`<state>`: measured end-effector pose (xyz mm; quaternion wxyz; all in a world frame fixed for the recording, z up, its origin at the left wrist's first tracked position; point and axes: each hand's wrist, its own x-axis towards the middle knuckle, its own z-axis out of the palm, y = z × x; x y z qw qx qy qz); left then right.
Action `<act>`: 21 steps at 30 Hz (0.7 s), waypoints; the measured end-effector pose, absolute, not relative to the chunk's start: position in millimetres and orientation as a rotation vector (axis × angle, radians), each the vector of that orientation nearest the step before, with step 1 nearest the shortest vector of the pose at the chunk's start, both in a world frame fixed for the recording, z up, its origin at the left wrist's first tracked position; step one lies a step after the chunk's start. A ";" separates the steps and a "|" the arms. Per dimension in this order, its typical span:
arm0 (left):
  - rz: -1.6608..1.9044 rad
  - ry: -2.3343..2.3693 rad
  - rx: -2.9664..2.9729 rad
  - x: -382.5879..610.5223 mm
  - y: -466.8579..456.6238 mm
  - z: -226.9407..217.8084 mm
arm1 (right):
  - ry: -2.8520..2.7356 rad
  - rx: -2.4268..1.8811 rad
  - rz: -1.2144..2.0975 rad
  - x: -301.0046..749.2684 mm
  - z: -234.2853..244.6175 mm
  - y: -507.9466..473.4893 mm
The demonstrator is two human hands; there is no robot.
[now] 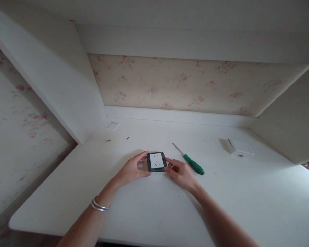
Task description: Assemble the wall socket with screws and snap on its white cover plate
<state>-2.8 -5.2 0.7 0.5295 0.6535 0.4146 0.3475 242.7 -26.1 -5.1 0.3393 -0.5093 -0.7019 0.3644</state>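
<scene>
Pinching a white-faced, slotted socket (157, 161) between them: left grip (130, 170); right grip (181, 173).

The square socket (157, 161) — white slotted centre, black frame — is held face up.

From where I stand, the left hand (132, 169) and right hand (180, 173) hold a five-slot socket (157, 161) between them, fingers and thumbs at its opposite dark edges, its white face up. Two silver bangles (100, 206) sit behind the left fingers, at the wrist. Just right of the right fingers lies a green-handled screwdriver (194, 164), its tip pointing away beyond them. Past the left fingers, on the white desktop (134, 212), are two thin dark slivers (128, 138), too small to make out, and farther off a white square frame (113, 126).
</scene>
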 end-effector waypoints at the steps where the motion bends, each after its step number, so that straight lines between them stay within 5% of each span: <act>1: 0.828 0.989 1.553 -2.3 -5.4 1.3 | -1.809 -1.339 0.964 242.6 -5.7 -25.8; 21: 0.782 0.996 1.576 -3.7 -6.1 -1.3 | -1.730 -1.333 1.127 239.9 -2.9 -25.3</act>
